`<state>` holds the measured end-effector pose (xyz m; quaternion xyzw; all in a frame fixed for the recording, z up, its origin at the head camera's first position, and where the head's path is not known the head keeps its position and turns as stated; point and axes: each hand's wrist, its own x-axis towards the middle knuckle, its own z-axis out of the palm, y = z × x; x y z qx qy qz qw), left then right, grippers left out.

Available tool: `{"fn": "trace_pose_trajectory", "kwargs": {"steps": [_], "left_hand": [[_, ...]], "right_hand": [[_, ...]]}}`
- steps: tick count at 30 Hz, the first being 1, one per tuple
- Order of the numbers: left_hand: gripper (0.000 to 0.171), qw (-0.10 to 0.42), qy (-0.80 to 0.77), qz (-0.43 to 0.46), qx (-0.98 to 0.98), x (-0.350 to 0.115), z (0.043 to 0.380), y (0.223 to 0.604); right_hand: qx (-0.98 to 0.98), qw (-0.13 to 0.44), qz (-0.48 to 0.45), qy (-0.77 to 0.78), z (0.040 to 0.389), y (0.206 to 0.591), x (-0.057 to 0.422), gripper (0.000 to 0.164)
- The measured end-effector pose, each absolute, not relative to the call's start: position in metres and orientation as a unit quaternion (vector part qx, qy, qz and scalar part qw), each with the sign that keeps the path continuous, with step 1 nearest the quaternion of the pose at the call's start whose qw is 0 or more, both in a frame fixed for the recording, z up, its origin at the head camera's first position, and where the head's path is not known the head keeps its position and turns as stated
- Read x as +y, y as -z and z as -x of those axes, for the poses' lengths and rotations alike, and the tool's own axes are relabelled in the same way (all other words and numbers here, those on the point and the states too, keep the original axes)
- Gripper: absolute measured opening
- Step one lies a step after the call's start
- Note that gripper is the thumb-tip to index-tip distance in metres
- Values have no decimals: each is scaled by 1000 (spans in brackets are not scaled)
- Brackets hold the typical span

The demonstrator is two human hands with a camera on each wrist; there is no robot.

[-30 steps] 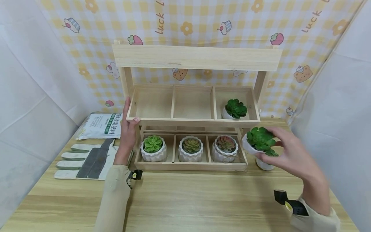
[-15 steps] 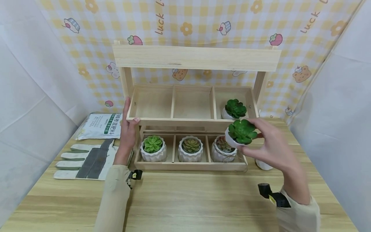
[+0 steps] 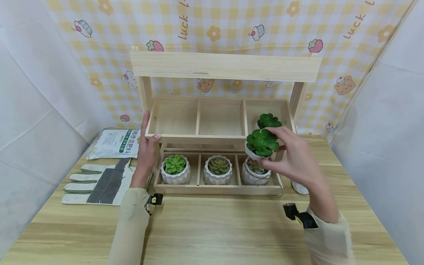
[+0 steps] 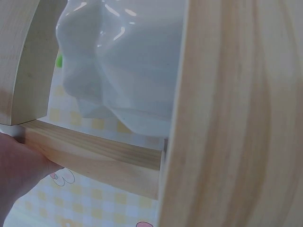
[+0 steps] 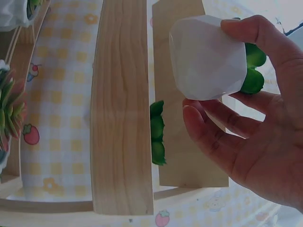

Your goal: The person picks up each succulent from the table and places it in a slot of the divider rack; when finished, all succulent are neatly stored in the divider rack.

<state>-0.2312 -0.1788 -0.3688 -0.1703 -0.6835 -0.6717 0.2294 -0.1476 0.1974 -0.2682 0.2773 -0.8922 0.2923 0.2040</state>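
A wooden two-tier plant stand [image 3: 218, 66] stands against the patterned cloth. My left hand [image 3: 145, 158] grips the left end of its upper tray [image 3: 198, 139], thumb over the front edge. In my right hand [image 3: 294, 158] I pinch a white faceted pot with a green succulent [image 3: 262, 142], raised just before the tray's right side. The right wrist view shows this white pot [image 5: 208, 59] between thumb and fingers, leaves facing away. Behind it, a dark green succulent [image 3: 269, 120] sits in the upper tray's right compartment. The upper middle and left compartments hold nothing.
Three white pots hold succulents in the lower tray [image 3: 215, 189]: bright green [image 3: 175, 164], olive [image 3: 218, 166] and reddish, partly covered. Another white pot [image 3: 299, 188] stands right on the table, mostly behind my forearm. A work glove [image 3: 106, 184] and printed bag [image 3: 114, 143] lie left.
My right hand has carried the potted succulent leftward and slightly up, from beside the stand to the front of the upper tray. My left hand stays put.
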Motion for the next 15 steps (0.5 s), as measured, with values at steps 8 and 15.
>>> {"fn": "trace_pose_trajectory", "kwargs": {"steps": [8, 15], "left_hand": [[69, 236, 666, 170, -687, -178, 231, 368], [69, 238, 657, 166, -696, -178, 231, 367]], "right_hand": [[-884, 193, -272, -327, 156, 269, 182, 67], [-887, 183, -265, -332, 164, 263, 168, 64]]}}
